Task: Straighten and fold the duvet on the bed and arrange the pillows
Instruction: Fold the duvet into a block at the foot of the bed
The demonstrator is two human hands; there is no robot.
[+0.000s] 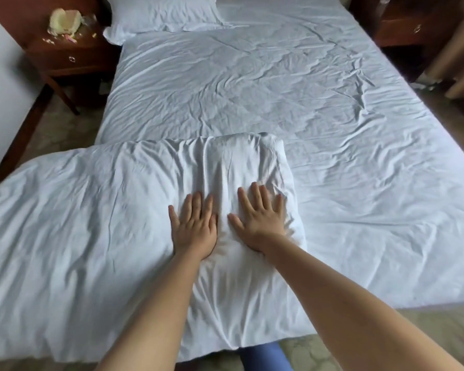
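Note:
A white duvet (73, 231) lies folded across the foot of the bed (359, 183), its left part hanging past the bed's left side. Both my hands press flat on its right end, fingers straight and spread. My left hand (194, 227) and my right hand (260, 219) lie side by side, a narrow gap between them. The duvet's right edge (285, 162) is a rounded fold just right of my right hand. One white pillow (161, 14) lies at the head of the bed, far left. The wrinkled white sheet covers the remaining mattress.
A dark wooden nightstand (70, 57) with a pale crumpled object (65, 21) and scattered bits stands left of the bed head. Another wooden nightstand (407, 25) stands at the right. Patterned floor runs along both sides. My blue-clad leg (263, 357) shows below the foot of the bed.

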